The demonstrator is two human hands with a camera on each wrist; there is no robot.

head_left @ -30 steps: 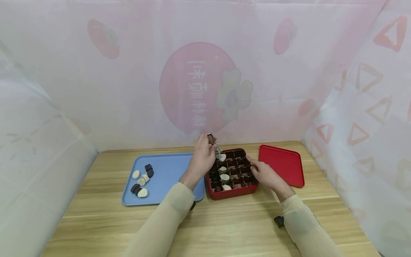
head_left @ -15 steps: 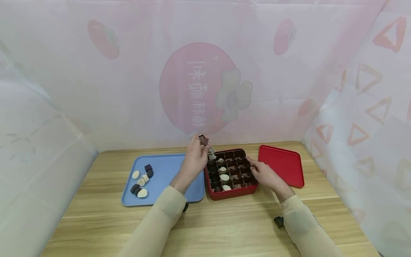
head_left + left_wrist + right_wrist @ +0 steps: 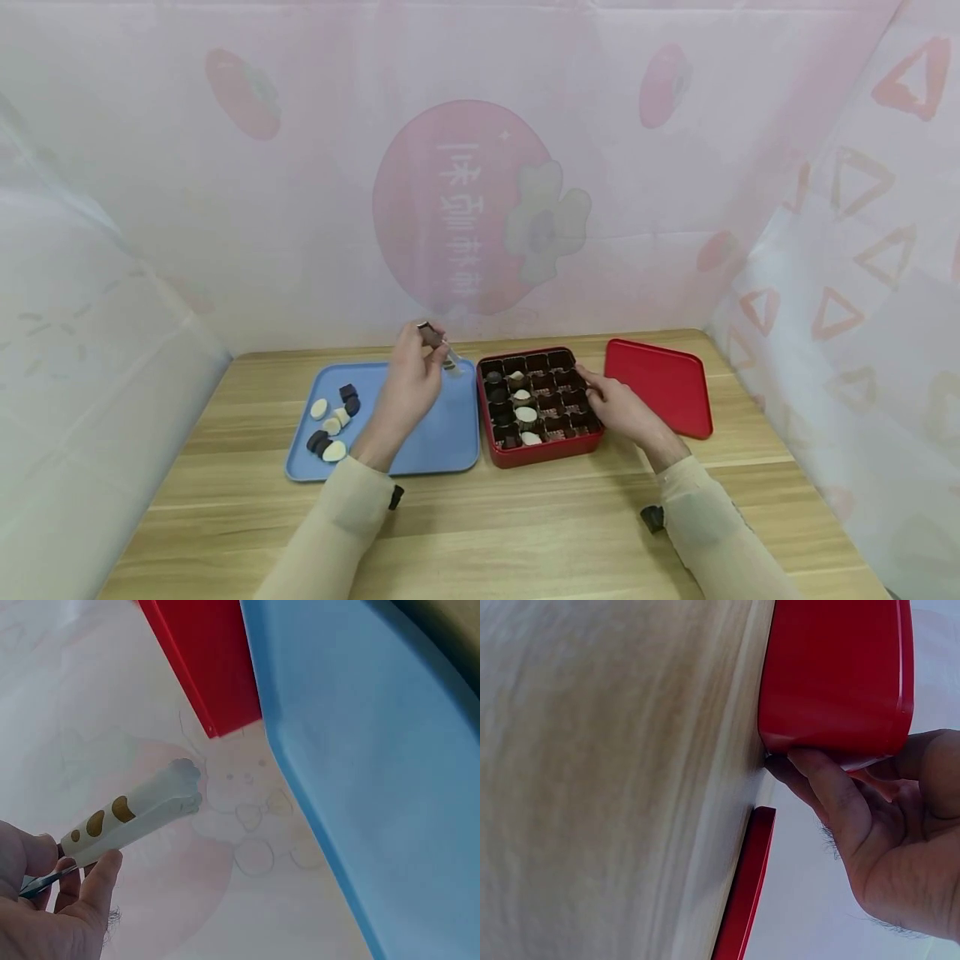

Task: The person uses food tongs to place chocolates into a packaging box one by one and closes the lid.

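Observation:
My left hand holds cat-paw tongs, white with gold-brown spots, above the blue tray. Nothing shows between the scalloped tips. To the right stands a red box with a dark divided insert. Dark chocolates sit in its leftmost column and white chocolates in the column beside it. My right hand grips the box at its right side; in the right wrist view its fingers press the outer wall near a corner.
Several dark and white chocolates lie on the tray's left part, among them a white oval piece and a dark square one. A red lid lies right of the box. The wooden table meets printed cloth walls.
My left hand has drawn the tongs leftward, from the box to above the tray. A white chocolate that was at the tongs' tips now sits in the box. The right hand stays put.

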